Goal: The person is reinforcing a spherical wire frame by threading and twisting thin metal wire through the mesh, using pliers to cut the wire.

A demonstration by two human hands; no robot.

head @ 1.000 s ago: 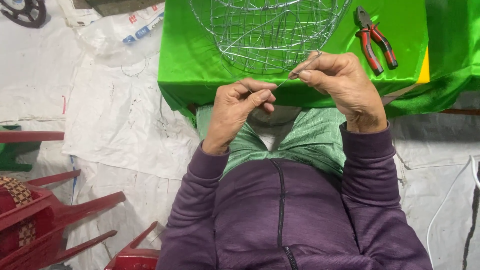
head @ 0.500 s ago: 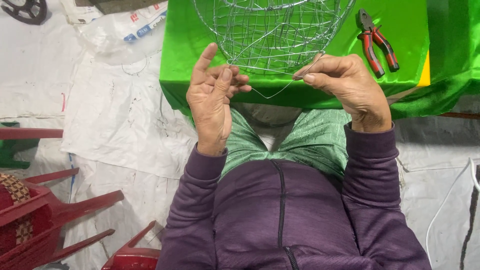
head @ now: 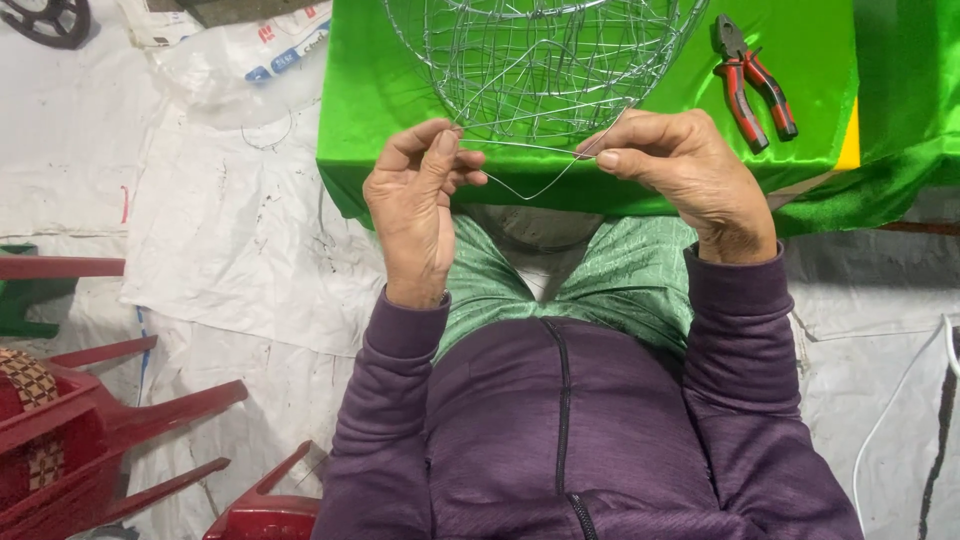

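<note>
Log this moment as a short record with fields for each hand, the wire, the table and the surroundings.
left hand: pinches one end of a thin wire piece, fingers closed
right hand: pinches the other end, fingers closed
wire piece: bent in a shallow V, hanging between both hands
wire mesh basket: on the green cloth, just behind the hands
green cloth: covers the table
pliers: red and black handles, lying on the cloth to the right
red plastic chair: on the floor, lower left
</note>
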